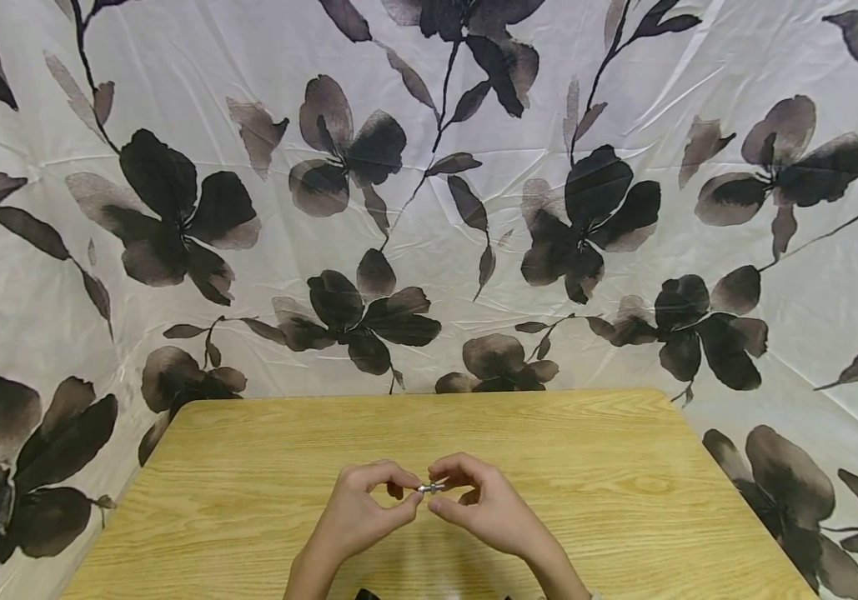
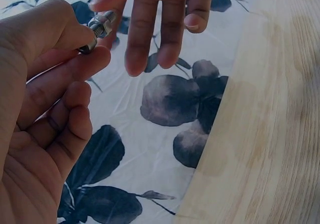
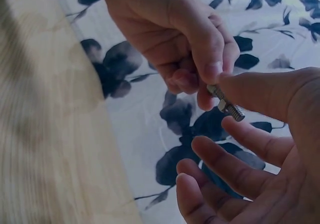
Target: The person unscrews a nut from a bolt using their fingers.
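Observation:
A small metal bolt (image 1: 432, 487) with a nut (image 3: 223, 105) on its thread is held over the table, lying across between the two hands. My left hand (image 1: 364, 508) pinches one end of it between thumb and index finger, hiding that end. The threaded end, seen also on the bolt (image 2: 103, 23) in the left wrist view, points toward my right hand (image 1: 484, 508). The right thumb and index finger are parted around the threaded end, the other fingers loosely spread; whether a fingertip touches the thread I cannot tell.
A light wood-grain table (image 1: 248, 450) lies under the hands. Behind and beside it hangs white cloth (image 1: 474, 250) printed with dark flowers. Small dark objects (image 1: 366, 594) show at the bottom edge of the head view, mostly cut off.

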`<state>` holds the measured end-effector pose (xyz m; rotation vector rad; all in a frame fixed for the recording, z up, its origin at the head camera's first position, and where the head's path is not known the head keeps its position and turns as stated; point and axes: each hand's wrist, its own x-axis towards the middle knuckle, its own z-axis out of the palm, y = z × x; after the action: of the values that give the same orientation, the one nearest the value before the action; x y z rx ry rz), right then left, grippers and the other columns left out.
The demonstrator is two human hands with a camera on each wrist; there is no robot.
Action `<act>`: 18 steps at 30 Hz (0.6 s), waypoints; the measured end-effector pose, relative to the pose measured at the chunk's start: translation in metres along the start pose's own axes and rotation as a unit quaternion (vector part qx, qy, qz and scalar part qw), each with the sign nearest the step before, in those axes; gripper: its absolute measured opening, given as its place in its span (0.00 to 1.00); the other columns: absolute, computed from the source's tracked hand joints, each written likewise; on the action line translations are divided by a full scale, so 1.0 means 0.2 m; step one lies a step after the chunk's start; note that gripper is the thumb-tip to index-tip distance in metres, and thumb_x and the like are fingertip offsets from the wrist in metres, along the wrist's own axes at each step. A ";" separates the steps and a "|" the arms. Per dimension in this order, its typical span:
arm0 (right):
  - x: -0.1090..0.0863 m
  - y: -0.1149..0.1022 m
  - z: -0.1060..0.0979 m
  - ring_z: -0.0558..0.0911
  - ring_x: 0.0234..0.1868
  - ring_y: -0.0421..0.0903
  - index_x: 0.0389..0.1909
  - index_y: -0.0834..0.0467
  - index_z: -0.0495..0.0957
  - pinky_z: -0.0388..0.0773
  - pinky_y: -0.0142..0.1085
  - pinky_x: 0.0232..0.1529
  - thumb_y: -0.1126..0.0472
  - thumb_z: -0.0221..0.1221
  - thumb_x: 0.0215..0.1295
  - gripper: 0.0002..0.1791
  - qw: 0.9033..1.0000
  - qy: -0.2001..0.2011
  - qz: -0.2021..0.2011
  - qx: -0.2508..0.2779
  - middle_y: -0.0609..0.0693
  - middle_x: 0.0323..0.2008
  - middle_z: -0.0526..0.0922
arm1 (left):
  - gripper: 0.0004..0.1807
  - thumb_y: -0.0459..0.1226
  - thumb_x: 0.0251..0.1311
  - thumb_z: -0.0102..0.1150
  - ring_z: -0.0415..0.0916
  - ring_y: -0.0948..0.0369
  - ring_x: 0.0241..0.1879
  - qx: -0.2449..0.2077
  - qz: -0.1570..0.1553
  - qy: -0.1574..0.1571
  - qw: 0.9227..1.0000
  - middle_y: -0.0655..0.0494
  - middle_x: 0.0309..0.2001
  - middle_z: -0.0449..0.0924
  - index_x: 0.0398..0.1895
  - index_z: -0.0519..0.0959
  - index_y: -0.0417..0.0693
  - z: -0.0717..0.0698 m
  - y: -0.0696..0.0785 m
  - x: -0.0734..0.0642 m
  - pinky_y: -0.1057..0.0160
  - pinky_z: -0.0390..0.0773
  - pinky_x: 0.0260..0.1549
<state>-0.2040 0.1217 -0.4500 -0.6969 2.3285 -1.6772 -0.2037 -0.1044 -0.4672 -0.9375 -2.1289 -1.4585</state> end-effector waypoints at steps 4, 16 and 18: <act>0.00 0.00 0.00 0.83 0.55 0.47 0.56 0.50 0.81 0.82 0.36 0.48 0.50 0.61 0.75 0.15 1.000 0.001 0.009 -0.010 0.49 0.53 0.85 | 0.12 0.26 0.54 0.73 0.79 0.68 0.29 0.000 0.002 0.000 1.000 0.61 0.33 0.89 0.33 0.88 0.54 0.00 0.00 0.00 0.59 0.83 0.28; -0.01 -0.01 -0.02 0.84 0.45 0.40 0.50 0.53 0.85 0.80 0.35 0.43 0.51 0.56 0.78 0.13 1.000 -0.007 0.009 -0.004 0.53 0.47 0.87 | 0.10 0.26 0.54 0.72 0.79 0.69 0.29 -0.003 0.008 0.000 1.000 0.62 0.33 0.89 0.32 0.88 0.51 0.00 -0.01 0.00 0.63 0.83 0.29; -0.01 -0.01 -0.02 0.85 0.44 0.41 0.49 0.52 0.85 0.80 0.35 0.43 0.51 0.57 0.77 0.12 1.000 -0.006 0.008 -0.003 0.53 0.46 0.87 | 0.10 0.26 0.54 0.72 0.79 0.69 0.29 -0.003 0.005 -0.001 1.000 0.62 0.33 0.89 0.32 0.88 0.52 0.00 -0.01 0.00 0.63 0.83 0.29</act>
<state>-0.2030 0.1245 -0.4466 -0.6845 2.3262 -1.6555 -0.2050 -0.1052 -0.4680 -0.9511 -2.1188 -1.4605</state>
